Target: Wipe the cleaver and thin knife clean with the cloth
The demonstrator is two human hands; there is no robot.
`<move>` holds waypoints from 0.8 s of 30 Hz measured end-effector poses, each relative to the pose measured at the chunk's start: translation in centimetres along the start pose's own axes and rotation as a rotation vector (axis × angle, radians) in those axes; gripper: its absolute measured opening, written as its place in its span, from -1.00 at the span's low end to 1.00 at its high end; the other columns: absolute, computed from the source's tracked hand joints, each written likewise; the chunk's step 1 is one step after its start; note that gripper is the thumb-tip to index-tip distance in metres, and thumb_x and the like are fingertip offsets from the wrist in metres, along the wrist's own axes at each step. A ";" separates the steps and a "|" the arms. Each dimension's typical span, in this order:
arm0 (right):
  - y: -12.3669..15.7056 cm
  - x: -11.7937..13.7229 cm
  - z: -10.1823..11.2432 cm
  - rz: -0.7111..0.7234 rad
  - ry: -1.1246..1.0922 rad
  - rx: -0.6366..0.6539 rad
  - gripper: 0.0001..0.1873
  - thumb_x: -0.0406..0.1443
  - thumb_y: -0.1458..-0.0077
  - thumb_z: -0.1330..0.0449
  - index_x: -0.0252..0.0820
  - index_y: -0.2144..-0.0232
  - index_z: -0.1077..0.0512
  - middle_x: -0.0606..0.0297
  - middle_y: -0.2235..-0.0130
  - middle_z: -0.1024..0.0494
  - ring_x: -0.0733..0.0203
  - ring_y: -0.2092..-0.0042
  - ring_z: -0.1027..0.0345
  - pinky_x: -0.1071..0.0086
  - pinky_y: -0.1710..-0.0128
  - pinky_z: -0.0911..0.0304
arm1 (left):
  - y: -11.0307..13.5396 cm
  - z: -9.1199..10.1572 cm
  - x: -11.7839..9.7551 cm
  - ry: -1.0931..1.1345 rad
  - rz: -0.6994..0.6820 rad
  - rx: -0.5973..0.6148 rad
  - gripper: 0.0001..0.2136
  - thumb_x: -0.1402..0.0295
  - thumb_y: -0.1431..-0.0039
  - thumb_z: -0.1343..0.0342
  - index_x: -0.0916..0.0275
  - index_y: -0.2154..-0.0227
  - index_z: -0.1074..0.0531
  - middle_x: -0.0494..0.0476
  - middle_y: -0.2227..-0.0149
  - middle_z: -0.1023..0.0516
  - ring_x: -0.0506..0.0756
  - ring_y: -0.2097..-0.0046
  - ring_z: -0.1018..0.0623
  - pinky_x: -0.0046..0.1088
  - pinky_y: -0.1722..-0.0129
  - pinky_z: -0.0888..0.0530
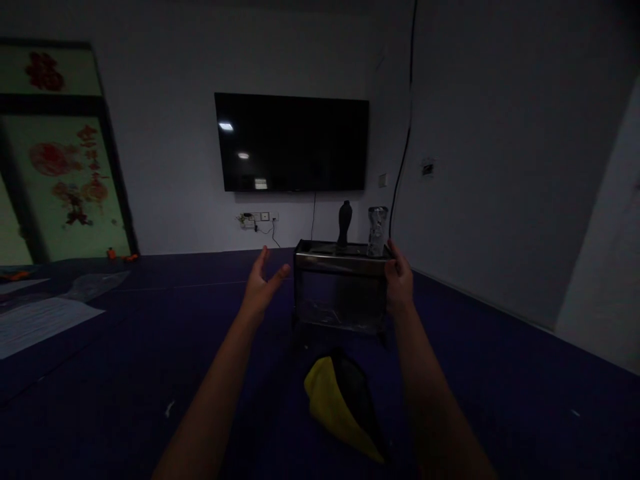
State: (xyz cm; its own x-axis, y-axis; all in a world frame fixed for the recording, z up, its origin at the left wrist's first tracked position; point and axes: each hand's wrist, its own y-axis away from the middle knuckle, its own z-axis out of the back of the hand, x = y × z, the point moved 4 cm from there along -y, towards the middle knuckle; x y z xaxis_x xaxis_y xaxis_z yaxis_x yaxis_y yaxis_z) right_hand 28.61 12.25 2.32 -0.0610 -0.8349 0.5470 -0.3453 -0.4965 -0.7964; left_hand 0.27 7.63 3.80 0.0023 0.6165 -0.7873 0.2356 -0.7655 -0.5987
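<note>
A low dark-framed stand (345, 264) with a shiny front rail and a see-through lower panel rests on the purple floor. On its top stand a slim dark vase (345, 223) and a clear glass vase (377, 233), both upright. My left hand (261, 285) is held just left of the stand, apart from it, thumb and fingers spread with nothing between them. At the stand's upper right corner, my right hand (401, 283) has its thumb in front and fingers up along the edge. A yellow and black cloth (337, 403) lies on the floor before the stand.
A wall-mounted television (295, 143) hangs behind, above sockets (261, 217) with cords. Paper sheets (45, 323) and clear plastic (95, 285) lie on the left floor near a decorated door (70, 180). A black cable (404, 150) runs down by the right wall. The room is dim.
</note>
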 end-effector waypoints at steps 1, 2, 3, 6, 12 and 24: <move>-0.2 0.1 0.8 0.039 0.051 -0.056 -0.24 0.12 0.09 -0.11 -0.20 -0.07 -0.23 0.08 -0.12 -0.25 0.00 -0.13 -0.10 0.11 -0.09 -0.01 | 0.0 0.2 -0.1 0.023 0.017 -0.007 -0.30 0.11 0.15 -0.23 0.16 -0.10 -0.17 0.26 -0.16 -0.21 0.17 -0.19 -0.17 -0.29 -0.13 -0.14; -0.4 0.1 1.7 0.072 0.104 -0.112 -0.25 0.10 0.08 -0.12 -0.22 -0.07 -0.24 0.06 -0.11 -0.26 0.01 -0.12 -0.12 0.12 -0.09 -0.02 | -0.1 0.5 -0.2 0.046 0.036 -0.014 -0.34 0.10 0.12 -0.20 0.18 -0.08 -0.20 0.28 -0.12 -0.27 0.17 -0.17 -0.22 -0.28 -0.10 -0.18; -0.4 0.0 2.5 0.099 0.151 -0.169 -0.26 0.08 0.08 -0.13 -0.24 -0.06 -0.24 0.05 -0.10 -0.27 0.01 -0.11 -0.14 0.13 -0.08 -0.04 | -0.2 0.8 -0.2 0.063 0.054 -0.026 -0.38 0.09 0.11 -0.18 0.20 -0.05 -0.25 0.29 -0.07 -0.33 0.17 -0.14 -0.27 -0.28 -0.08 -0.21; -0.2 -0.7 4.8 0.153 0.291 -0.347 -0.25 0.05 0.06 -0.13 -0.30 -0.08 -0.21 0.01 -0.07 -0.30 0.00 -0.07 -0.18 0.13 -0.05 -0.08 | -0.6 1.8 -0.3 0.069 0.090 -0.085 -0.46 0.07 0.15 -0.19 0.27 0.11 -0.39 0.32 0.07 -0.47 0.20 -0.04 -0.39 -0.24 0.01 -0.30; 0.9 -1.4 7.8 0.258 0.653 -0.550 -0.22 0.06 0.05 -0.12 -0.37 -0.07 -0.21 -0.07 -0.03 -0.32 -0.06 -0.07 -0.14 0.07 -0.05 -0.03 | -1.1 3.5 -0.2 0.086 0.109 -0.168 -0.49 -0.04 0.18 -0.12 0.36 0.37 -0.49 0.37 0.23 -0.55 0.23 0.13 -0.50 -0.28 0.18 -0.37; 2.5 -3.1 7.8 0.203 0.778 -0.599 -0.18 0.12 0.06 -0.08 -0.37 -0.08 -0.19 -0.09 0.01 -0.30 -0.09 -0.05 -0.13 0.07 -0.01 -0.04 | -1.0 4.7 -1.4 0.020 0.057 -0.283 -0.68 0.17 0.27 -0.23 0.32 0.45 -0.51 0.24 0.33 -0.57 0.09 0.30 -0.53 -0.44 0.33 -0.37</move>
State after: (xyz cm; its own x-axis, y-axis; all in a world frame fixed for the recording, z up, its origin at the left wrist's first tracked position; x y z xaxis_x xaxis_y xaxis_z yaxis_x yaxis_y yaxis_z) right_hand 35.29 11.72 -3.36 -0.6928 -0.3971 0.6020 -0.6618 0.0184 -0.7495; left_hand -4.51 6.62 4.80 0.0418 0.5799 -0.8136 0.4961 -0.7189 -0.4869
